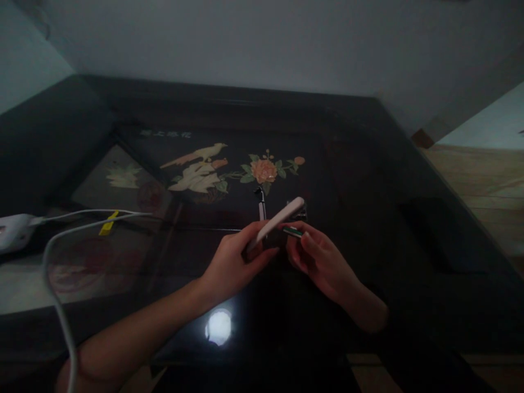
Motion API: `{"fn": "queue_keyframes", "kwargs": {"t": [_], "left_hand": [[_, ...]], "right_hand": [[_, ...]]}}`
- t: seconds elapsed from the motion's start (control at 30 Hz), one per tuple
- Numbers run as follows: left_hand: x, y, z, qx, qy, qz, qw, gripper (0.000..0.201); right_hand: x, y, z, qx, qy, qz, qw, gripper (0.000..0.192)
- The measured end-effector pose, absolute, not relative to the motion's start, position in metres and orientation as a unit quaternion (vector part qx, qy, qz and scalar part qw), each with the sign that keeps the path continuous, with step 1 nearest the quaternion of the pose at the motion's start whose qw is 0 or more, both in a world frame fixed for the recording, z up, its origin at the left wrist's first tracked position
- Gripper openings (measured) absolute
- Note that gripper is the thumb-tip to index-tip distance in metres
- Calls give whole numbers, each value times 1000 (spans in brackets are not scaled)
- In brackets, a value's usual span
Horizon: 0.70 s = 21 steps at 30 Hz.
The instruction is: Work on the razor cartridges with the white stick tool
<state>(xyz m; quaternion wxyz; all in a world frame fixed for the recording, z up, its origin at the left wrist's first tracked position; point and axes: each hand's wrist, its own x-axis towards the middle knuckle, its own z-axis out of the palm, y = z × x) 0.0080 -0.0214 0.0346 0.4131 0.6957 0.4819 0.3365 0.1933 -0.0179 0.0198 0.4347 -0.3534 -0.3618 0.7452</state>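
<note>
My left hand point(236, 257) is closed around a slim pale pink object point(279, 219) with a rounded end, tilted up to the right. Close beside it, my right hand point(321, 256) pinches a small thin green piece with a light edge point(292, 232) between thumb and fingers. The green piece points toward the underside of the pink object; whether they touch I cannot tell. Behind my left fingers lies a small pale stick with a dark bent head point(262, 209). Partly hidden behind the pink object's end is a small shiny metallic thing point(302, 210), too dim to name.
The glossy dark table point(347, 180) bears a bird-and-flower inlay point(264, 170). At left are a white power strip or adapter point(15, 232), white cables point(59, 295) and a yellow tag point(108, 222). A dark flat object point(440, 234) lies at right. A wall point(245, 43) stands behind.
</note>
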Motion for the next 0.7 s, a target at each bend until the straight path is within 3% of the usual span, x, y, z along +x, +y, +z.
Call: {"fn": "queue_keyframes", "kwargs": {"t": [0.37, 0.7], "left_hand": [[4, -22, 23, 773, 409, 390, 290, 11], [2, -18, 27, 776, 410, 416, 237, 13]], "right_hand": [[180, -27, 11, -379, -384, 775, 330, 47], [182, -25, 13, -364, -393, 777, 330, 45]]}}
